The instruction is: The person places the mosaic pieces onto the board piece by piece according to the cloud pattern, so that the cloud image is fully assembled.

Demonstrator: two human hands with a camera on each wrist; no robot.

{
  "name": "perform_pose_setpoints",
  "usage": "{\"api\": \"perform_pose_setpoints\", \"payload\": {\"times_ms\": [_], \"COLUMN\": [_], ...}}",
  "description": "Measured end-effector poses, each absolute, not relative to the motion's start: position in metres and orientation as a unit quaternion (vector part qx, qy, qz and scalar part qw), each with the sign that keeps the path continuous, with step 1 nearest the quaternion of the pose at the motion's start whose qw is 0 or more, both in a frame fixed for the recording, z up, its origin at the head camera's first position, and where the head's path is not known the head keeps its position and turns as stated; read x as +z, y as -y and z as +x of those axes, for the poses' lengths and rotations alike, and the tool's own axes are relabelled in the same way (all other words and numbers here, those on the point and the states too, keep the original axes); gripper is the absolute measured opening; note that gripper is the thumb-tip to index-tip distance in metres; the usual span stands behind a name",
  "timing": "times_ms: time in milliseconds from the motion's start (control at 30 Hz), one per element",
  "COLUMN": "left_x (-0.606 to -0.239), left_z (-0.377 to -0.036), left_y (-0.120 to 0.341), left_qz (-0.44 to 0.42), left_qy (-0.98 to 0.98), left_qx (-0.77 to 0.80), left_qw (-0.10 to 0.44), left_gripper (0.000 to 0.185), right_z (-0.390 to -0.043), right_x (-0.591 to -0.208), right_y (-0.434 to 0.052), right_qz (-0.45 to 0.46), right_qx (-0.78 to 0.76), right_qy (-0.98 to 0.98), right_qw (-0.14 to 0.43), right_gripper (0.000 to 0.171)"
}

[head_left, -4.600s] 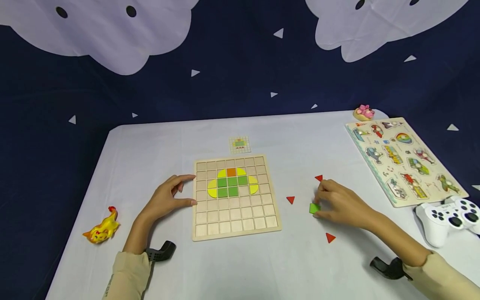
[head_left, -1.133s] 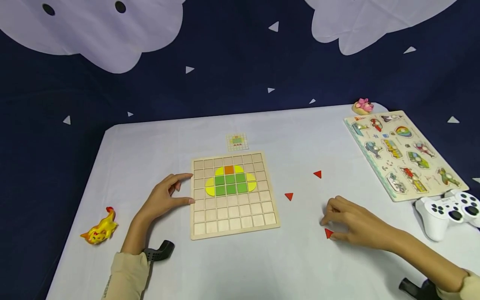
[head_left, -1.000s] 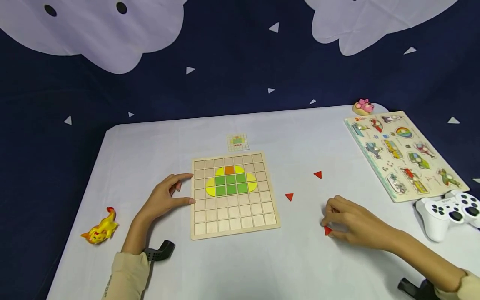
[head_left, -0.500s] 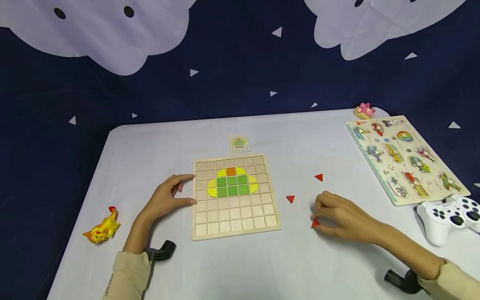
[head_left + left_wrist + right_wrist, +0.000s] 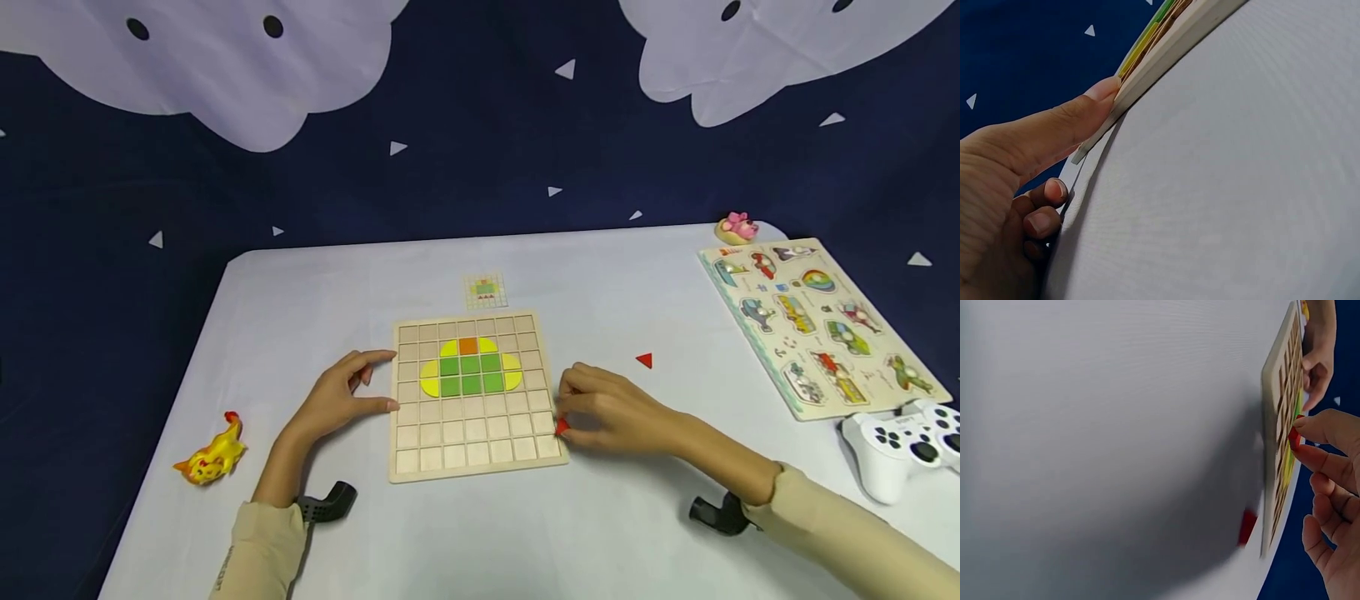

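A wooden grid board [image 5: 480, 454] lies mid-table with a pattern of green squares, yellow curved pieces and one orange square [image 5: 468, 345] in its upper rows. My left hand [image 5: 384, 382] rests at the board's left edge, thumb [image 5: 1094, 100] pressed flat against the board's side [image 5: 1166, 44]. At the board's right edge my right hand [image 5: 564, 422] pinches a small red triangle [image 5: 561, 427] between thumb and forefinger; the right wrist view shows the triangle [image 5: 1295, 439] just above the board [image 5: 1275, 431]. Another red triangle [image 5: 643, 360] lies loose on the table.
A small pattern card [image 5: 486, 290] lies behind the board. A yellow toy animal [image 5: 213, 454] sits at the left; a vehicle peg puzzle [image 5: 813, 325], a white game controller [image 5: 900, 442] and a pink toy [image 5: 737, 227] sit at the right. A red piece [image 5: 1247, 526] lies beside the board.
My right hand picked up a red triangle from the table's right front and carried it left to the board's right edge. The green square it held earlier now sits in the board. The left hand stayed put.
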State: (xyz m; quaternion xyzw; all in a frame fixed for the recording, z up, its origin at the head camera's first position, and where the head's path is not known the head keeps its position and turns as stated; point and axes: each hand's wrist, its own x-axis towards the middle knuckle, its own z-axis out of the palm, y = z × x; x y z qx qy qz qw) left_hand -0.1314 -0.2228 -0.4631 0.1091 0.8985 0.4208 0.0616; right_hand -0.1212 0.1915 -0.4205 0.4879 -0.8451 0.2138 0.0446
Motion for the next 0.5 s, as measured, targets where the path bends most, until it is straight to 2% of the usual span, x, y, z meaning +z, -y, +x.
{"api": "perform_pose_setpoints", "payload": {"times_ms": [500], "left_x": [-0.462], "left_z": [-0.131], "left_y": [0.223], "left_qz": [0.110], "left_qy": [-0.899], "left_qx": [0.419], "left_qw": [0.060], "left_gripper": [0.075], "right_z": [-0.141], "right_x": [-0.418], "right_y": [-0.122], "right_qz": [0.521], "right_qx": [0.185], "right_qy": [0.833], "right_qw": [0.018], "right_gripper": [0.011]}}
